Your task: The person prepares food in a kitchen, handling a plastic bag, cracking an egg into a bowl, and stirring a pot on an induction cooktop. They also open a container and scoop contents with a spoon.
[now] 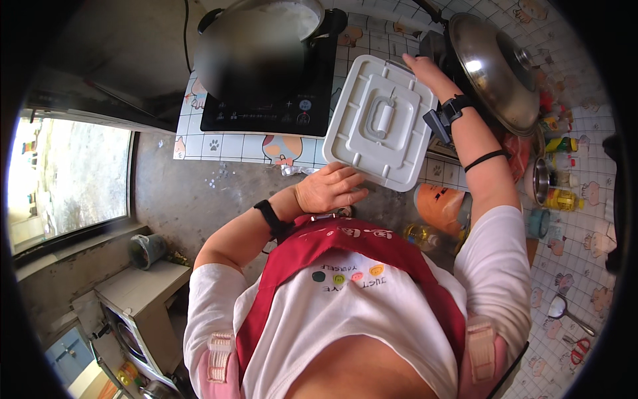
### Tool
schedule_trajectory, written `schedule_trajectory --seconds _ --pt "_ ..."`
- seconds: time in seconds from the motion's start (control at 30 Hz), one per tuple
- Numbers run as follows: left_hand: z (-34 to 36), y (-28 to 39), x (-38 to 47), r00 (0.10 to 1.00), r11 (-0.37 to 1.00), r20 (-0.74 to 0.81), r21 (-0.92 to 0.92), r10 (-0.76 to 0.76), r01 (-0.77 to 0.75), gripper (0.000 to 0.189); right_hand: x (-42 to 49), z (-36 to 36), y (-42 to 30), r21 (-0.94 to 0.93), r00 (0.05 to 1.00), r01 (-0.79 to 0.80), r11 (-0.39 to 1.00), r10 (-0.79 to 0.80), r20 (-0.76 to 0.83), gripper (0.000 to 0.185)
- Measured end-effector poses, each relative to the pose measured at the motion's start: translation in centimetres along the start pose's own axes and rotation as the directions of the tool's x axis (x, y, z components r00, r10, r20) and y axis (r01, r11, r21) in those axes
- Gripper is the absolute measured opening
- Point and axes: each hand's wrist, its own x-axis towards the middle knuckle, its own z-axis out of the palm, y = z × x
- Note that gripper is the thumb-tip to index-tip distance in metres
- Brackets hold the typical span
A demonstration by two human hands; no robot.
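A white lidded plastic box [344,134] with a handle set into its lid stands at an angle in front of me, right of the black induction cooktop [269,109]. My left hand [331,189] is at the box's near left edge, fingers slightly curled; whether they grip its rim cannot be told. At the far right corner is my right hand [423,70], its fingers partly hidden at the latch side. A steel pot [304,20] with whitish, steamy contents sits on the cooktop. A wok with a domed steel lid [483,60] is beyond my right wrist.
An orange bag [441,207] and a bottle of yellow oil [423,237] stand below the counter's edge. Several condiment bottles [560,199], a steel bowl [541,182], a ladle [558,306] and red-handled scissors [580,351] are at the right. A window [75,174] is at the left.
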Motion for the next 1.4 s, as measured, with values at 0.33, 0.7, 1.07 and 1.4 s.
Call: schedule_trajectory --seconds 0.33,0.7,1.07,1.4 --pt "-2.3 -3.1 2.1 0.265 0.266 0.202 -0.022 -0.943 0.964 0.044 -15.8 -1.8 2.3 -0.424 0.928 0.044 0.904 -0.195 -0.318 0.058" --pt "-4.1 -1.9 4.8 0.651 0.633 -0.107 0.161 -0.752 0.757 0.03 -22.9 0.5 2.2 -0.048 0.995 -0.041 0.998 0.037 -0.092 0.054" --pt "-6.6 -2.1 2.2 0.162 -0.08 0.269 -0.705 -0.949 0.705 0.028 -26.9 1.5 -2.2 0.78 0.919 0.294 0.552 -0.388 -0.072 0.03" --pt "-2.0 -4.8 0.0 0.029 -0.154 0.424 -0.391 -0.905 0.907 0.037 -22.9 3.2 -6.1 0.755 0.968 0.189 0.629 -0.25 -0.034 0.03"
